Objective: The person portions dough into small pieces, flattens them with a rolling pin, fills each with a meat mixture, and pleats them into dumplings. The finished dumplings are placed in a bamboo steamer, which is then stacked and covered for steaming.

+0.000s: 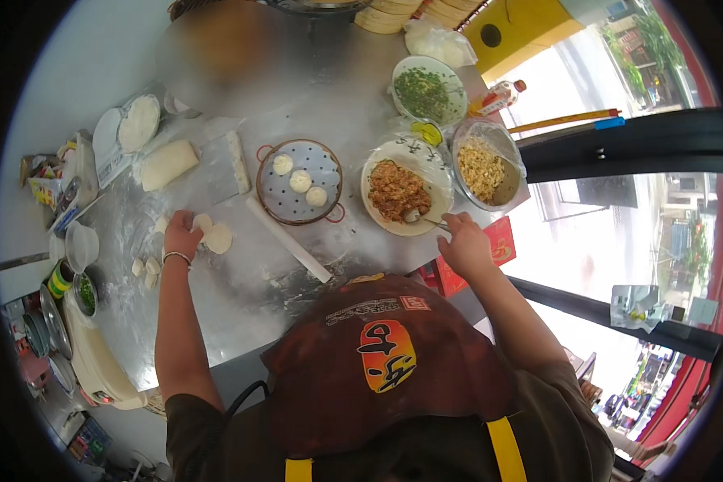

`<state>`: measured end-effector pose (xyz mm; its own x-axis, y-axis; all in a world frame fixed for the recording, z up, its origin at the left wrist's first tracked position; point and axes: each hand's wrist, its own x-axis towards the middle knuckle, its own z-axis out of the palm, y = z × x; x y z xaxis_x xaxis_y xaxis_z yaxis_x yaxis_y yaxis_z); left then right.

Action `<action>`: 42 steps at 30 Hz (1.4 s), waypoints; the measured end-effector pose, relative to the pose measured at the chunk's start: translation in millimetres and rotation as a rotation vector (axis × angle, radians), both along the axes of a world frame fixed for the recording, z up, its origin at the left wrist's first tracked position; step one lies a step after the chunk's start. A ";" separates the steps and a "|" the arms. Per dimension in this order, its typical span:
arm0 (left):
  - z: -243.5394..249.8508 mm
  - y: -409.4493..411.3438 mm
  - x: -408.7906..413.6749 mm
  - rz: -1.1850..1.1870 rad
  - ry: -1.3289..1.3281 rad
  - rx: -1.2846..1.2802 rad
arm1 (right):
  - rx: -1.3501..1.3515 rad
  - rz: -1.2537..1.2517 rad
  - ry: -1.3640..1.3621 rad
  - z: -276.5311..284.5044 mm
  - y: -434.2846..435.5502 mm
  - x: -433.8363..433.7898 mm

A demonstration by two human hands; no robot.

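My left hand [182,236], with a bracelet at the wrist, is at the flattened dough rounds [219,239]; its fingertips touch one, and whether they grip it is hidden. Small dough pieces [151,266] lie beside it. My right hand [465,246] holds the handle of a metal spoon [435,223], whose bowl rests in the reddish filling [397,190] of a pale bowl [370,210]. Between my hands, three round filled buns [300,181] sit on the perforated liner of a round steamer tray [266,208]. A white rolling pin [289,240] lies nearer to me.
A dough block [169,165], a scraper-like flat sheet [218,162] and a scale [108,144] stand left. Bowls of chopped greens [422,93] and chopped yellowish filling [481,169] stand right, near a bottle [497,98]. A red box [500,244] lies beside my right hand.
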<state>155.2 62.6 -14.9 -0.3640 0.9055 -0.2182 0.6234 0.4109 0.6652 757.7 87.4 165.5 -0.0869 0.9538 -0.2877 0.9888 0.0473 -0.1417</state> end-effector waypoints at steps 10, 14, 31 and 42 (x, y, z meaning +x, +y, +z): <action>24.1 -12.6 -8.0 0.133 -0.567 0.252 | -0.162 0.219 -0.125 -25.4 22.4 -4.3; 94.7 -25.2 100.6 0.223 -1.468 0.188 | 0.045 0.153 0.035 -27.8 32.1 -10.5; 72.8 -1.9 332.5 -0.038 -1.297 -0.643 | -0.058 0.114 0.213 -56.9 10.0 -13.9; 73.4 25.7 355.3 -0.068 -1.493 -0.722 | -0.045 0.075 0.669 -28.3 -15.4 1.6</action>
<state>510.5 88.3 58.5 0.5718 0.4739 -0.6697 -0.3184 0.8805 0.3512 759.3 72.0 137.2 -0.3259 0.9265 -0.1883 0.6818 0.0923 -0.7257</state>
